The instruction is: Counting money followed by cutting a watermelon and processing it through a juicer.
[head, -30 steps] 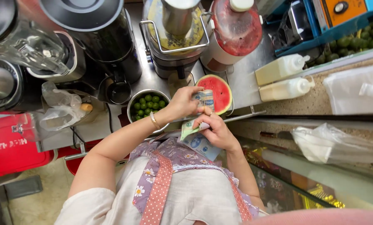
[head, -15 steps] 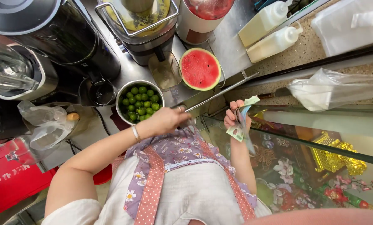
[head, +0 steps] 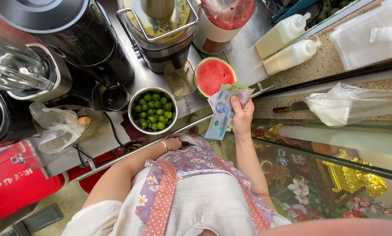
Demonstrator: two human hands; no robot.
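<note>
View from above of a person in a floral apron standing at a drinks stall. The right hand (head: 242,117) is raised in front of the body, its fingers (head: 236,105) clenched around a fanned bunch of banknotes (head: 222,109), which are held in the air just above the edge of the steel surface (head: 244,57), overlapping the near rim of a halved watermelon (head: 213,75). The left hand (head: 173,143) rests low against the apron pocket at the waist; its fingers are hidden, so whether they are closed cannot be told.

The steel surface is crowded. A metal bowl of small green limes (head: 152,109) sits just beside the watermelon half. Behind them stand a juicer (head: 161,30) with a wire handle, a blender jug of red pulp (head: 224,19), and a large black machine (head: 73,39). Two pale squeeze bottles (head: 288,43) lie on their sides to the right. A crumpled clear plastic bag (head: 56,126) sits at the left edge, above a red box (head: 12,188) on the floor. To the right, a glass display case (head: 318,170) holds golden ornaments.
</note>
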